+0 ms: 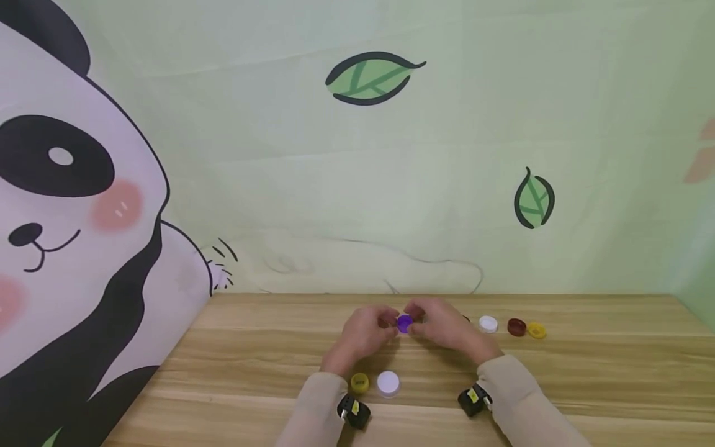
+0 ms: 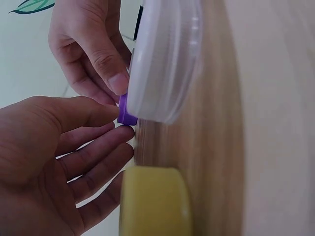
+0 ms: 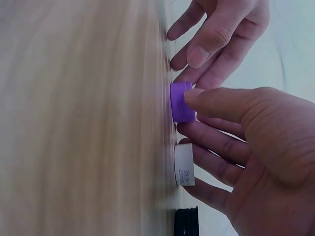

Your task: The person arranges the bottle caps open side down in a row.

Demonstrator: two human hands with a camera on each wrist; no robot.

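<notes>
A purple bottle cap (image 1: 404, 323) rests on the table between both hands. My right hand (image 1: 444, 324) pinches it, the thumb lying on its side in the right wrist view. From the left, my left hand (image 1: 367, 332) comes close, fingers spread and relaxed; in the right wrist view its thumb stands apart from the purple cap (image 3: 182, 102), one finger reaching behind. Beside the right fingers stand a white cap (image 3: 184, 164) with printed marks and a black cap (image 3: 186, 222). Nearer the left wrist are a yellow cap (image 2: 155, 202) and a white cap (image 2: 165, 61).
Right of the right hand, a white cap (image 1: 488, 324), a dark red cap (image 1: 516, 327) and a yellow cap (image 1: 537, 330) sit in a row on the wooden table (image 1: 251, 354). A printed cloth backdrop (image 1: 447, 124) rises behind the table.
</notes>
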